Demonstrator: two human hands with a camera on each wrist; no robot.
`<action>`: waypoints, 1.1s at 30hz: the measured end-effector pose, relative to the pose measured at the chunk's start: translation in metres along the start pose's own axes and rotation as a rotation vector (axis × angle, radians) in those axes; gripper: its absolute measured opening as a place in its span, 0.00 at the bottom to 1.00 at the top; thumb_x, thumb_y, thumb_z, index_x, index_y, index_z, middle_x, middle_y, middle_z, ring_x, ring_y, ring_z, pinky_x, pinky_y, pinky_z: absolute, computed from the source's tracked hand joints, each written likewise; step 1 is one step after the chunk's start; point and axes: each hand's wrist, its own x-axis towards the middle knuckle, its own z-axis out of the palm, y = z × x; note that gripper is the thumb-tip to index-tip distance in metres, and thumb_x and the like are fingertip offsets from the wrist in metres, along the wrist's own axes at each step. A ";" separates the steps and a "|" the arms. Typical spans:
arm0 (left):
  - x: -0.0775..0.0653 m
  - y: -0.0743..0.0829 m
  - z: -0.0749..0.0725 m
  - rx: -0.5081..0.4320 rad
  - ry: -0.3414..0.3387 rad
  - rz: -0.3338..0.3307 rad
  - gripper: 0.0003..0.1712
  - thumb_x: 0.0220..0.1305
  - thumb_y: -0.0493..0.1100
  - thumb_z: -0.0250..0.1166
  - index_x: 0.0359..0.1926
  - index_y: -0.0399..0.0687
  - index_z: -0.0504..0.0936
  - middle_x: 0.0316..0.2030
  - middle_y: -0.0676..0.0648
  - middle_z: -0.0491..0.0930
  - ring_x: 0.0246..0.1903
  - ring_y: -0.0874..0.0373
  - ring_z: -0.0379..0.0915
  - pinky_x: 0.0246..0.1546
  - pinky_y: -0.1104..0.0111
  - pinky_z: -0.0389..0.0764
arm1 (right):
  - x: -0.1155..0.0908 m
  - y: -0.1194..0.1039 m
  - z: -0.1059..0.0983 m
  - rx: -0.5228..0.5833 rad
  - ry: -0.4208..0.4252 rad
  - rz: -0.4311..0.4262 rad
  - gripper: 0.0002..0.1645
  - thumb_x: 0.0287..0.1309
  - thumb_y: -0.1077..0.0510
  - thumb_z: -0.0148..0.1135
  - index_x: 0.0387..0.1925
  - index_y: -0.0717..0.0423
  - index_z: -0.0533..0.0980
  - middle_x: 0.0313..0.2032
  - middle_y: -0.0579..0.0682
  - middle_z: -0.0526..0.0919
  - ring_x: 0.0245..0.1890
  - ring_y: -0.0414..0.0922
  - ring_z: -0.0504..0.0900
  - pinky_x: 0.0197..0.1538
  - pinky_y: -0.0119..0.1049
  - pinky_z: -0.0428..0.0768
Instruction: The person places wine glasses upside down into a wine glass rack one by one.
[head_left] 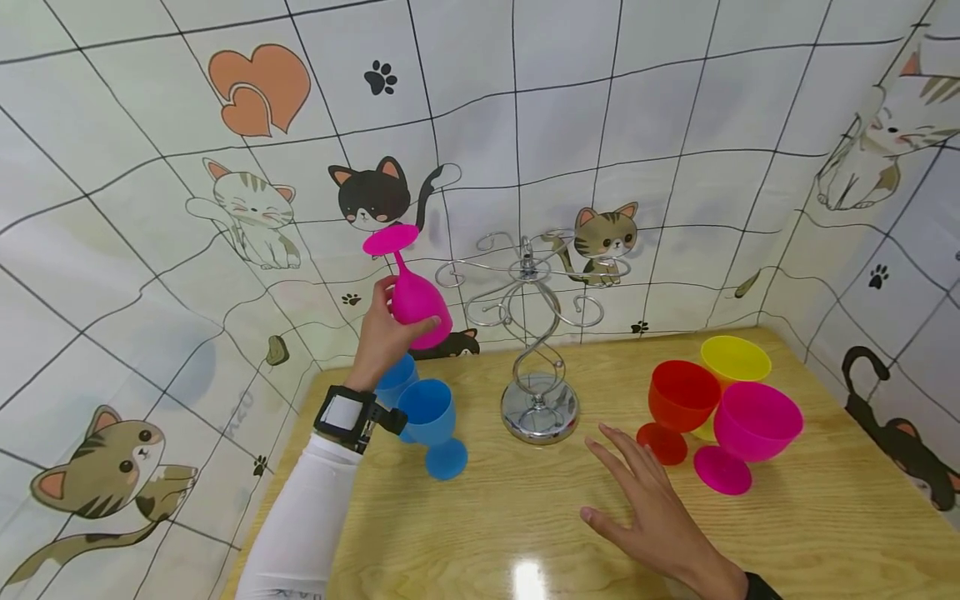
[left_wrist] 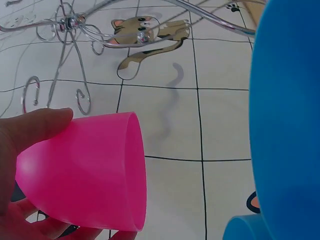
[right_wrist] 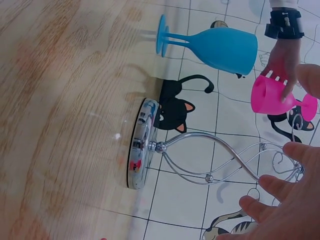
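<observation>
Because our left grip (head_left: 381,337) clasps the upturned pink goblet (head_left: 414,292) by its bowl (head_left: 424,307), left of the rack (head_left: 557,313), its stem (head_left: 401,262) is free. Our right grip (head_left: 654,517), spread near the red goblet (head_left: 681,396), holds nothing.

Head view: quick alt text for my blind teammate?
Left hand holds a pink goblet, tilted upside down, left of a silver rack. Right hand hovers, fingers spread, over the wooden table. Two blue goblets stand at left; a red one, a yellow one and another pink one at right.

Wood tbl (head_left: 480,525) holds metal stand (head_left: 538,415), 2 blue cups (head_left: 427,412) & red/ylw/pink cups (head_left: 681,396).
</observation>
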 end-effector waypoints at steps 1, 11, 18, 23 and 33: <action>0.002 -0.001 0.000 0.002 -0.004 -0.002 0.56 0.49 0.45 0.77 0.73 0.52 0.52 0.67 0.39 0.65 0.63 0.39 0.68 0.51 0.48 0.82 | 0.000 0.000 0.000 0.001 -0.002 -0.001 0.50 0.51 0.38 0.70 0.73 0.30 0.58 0.76 0.50 0.55 0.73 0.62 0.54 0.62 0.76 0.57; 0.028 -0.001 0.001 -0.013 -0.119 -0.024 0.56 0.49 0.44 0.78 0.72 0.54 0.51 0.67 0.41 0.65 0.64 0.41 0.65 0.52 0.48 0.82 | 0.000 0.002 0.001 -0.003 -0.018 0.028 0.50 0.50 0.37 0.70 0.73 0.29 0.57 0.76 0.47 0.54 0.73 0.62 0.55 0.62 0.76 0.57; 0.039 -0.005 0.003 -0.067 -0.214 -0.053 0.55 0.50 0.44 0.77 0.73 0.54 0.54 0.67 0.44 0.65 0.64 0.44 0.65 0.55 0.50 0.81 | 0.000 0.003 0.001 0.004 -0.012 0.029 0.50 0.50 0.35 0.69 0.73 0.29 0.58 0.75 0.46 0.55 0.73 0.60 0.55 0.62 0.76 0.58; 0.046 -0.009 0.007 -0.149 -0.283 -0.075 0.53 0.51 0.42 0.76 0.73 0.56 0.54 0.68 0.45 0.64 0.65 0.44 0.65 0.57 0.51 0.79 | -0.001 0.004 0.002 0.005 -0.005 0.027 0.50 0.50 0.35 0.69 0.73 0.30 0.59 0.75 0.46 0.55 0.73 0.61 0.55 0.63 0.75 0.58; 0.059 -0.013 0.022 -0.209 -0.360 -0.082 0.53 0.52 0.40 0.76 0.73 0.59 0.55 0.66 0.45 0.65 0.65 0.44 0.66 0.61 0.49 0.75 | -0.001 0.008 0.004 -0.012 -0.028 0.068 0.53 0.47 0.34 0.71 0.73 0.27 0.56 0.75 0.45 0.55 0.73 0.59 0.55 0.62 0.75 0.58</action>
